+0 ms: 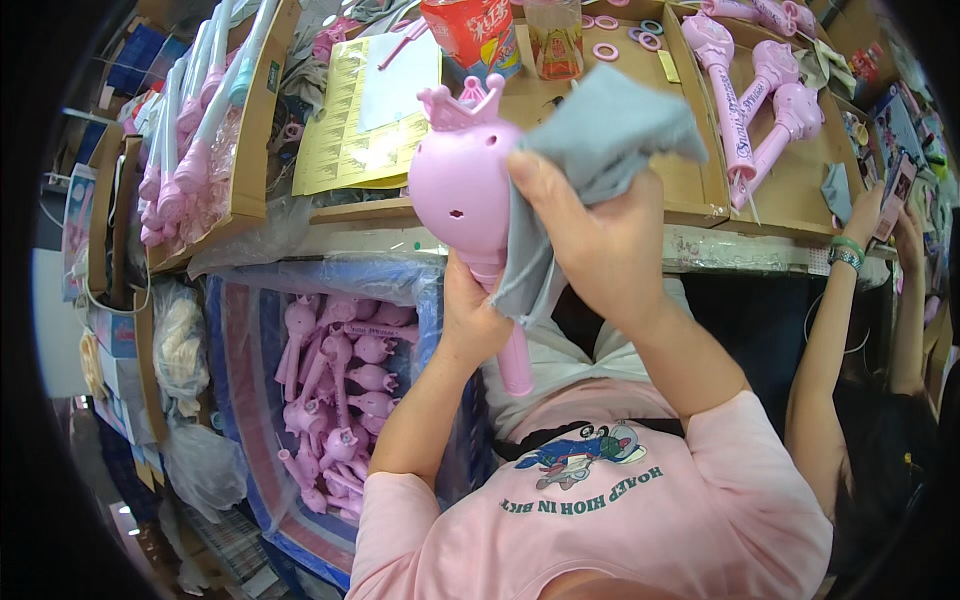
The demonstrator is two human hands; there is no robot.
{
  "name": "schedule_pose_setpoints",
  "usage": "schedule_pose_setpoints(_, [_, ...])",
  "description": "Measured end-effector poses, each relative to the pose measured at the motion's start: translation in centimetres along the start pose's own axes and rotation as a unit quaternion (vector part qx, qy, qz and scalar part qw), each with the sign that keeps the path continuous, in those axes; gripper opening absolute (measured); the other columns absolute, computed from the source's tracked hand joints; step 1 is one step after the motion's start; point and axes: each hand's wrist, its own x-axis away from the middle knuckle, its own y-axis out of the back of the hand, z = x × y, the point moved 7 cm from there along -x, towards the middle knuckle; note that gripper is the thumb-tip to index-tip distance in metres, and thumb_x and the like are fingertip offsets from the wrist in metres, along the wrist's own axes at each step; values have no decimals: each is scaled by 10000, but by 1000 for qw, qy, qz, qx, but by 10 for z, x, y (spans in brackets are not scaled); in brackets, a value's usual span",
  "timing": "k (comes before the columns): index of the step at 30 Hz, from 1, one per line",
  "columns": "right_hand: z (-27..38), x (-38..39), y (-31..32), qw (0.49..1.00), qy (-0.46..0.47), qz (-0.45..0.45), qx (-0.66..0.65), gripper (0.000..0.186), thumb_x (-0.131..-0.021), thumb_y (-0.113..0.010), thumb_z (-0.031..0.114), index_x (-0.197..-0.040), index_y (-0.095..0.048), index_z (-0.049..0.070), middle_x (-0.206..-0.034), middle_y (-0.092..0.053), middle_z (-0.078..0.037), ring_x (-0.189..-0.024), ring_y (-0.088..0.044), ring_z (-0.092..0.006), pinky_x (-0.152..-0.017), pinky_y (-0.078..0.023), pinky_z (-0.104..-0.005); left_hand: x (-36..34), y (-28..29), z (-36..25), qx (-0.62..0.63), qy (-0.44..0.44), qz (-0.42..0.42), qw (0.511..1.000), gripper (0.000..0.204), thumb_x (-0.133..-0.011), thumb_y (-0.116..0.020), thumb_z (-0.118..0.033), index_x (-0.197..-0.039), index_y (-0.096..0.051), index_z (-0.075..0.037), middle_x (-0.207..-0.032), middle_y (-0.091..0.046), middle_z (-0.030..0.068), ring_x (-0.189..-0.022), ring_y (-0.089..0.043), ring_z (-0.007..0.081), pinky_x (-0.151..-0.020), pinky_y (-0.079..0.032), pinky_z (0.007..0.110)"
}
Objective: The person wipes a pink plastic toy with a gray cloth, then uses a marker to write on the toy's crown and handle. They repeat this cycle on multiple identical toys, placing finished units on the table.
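In front of me a pink toy wand [462,180] is held up, its round head topped by a crown and its handle slanting down toward my lap. My left hand [472,312] is wrapped round the wand's neck, just below the head. A grey cloth [615,125] is bunched in my right hand [600,225], whose thumb lies along the cloth at the right side of the wand's head. Part of the cloth hangs down beside the neck and hides some of the wand's right side.
A blue-lined bin [240,400] with several pink wands stands at my left. Cardboard trays [690,205] on the bench hold more wands and small rings. Yellow printed sheets [325,140], a red packet [470,35] and a drink bottle [555,45] lie behind. At right, another person's hand [862,215] holds a phone.
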Motion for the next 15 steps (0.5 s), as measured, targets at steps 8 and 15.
schedule_pose_setpoints(8, [-11, 9, -7, 754, 135, 460, 450, 292, -597, -731, -25, -833, -565, 20, -1010, -624, -123, -917, -600, -298, -835, -477, -378, -14, 46, -17, 70, -1, -95, 993, 298, -937, -568, -312, -878, -462, -39, -670, -468, 24, -507, -439, 96, -456, -359, 229])
schedule_pose_setpoints(15, [10, -17, 1, 976, 94, 193, 29, 289, -732, -656, 43, -984, -513, 33, -938, -579, -46, -871, -553, -83, -761, -446, -227, -6, 31, -6, 95, -13, -34, 995, 209, -924, -572, -181, -1022, -482, -19, -759, -520, 27, -593, -486, 82, -509, -403, 230])
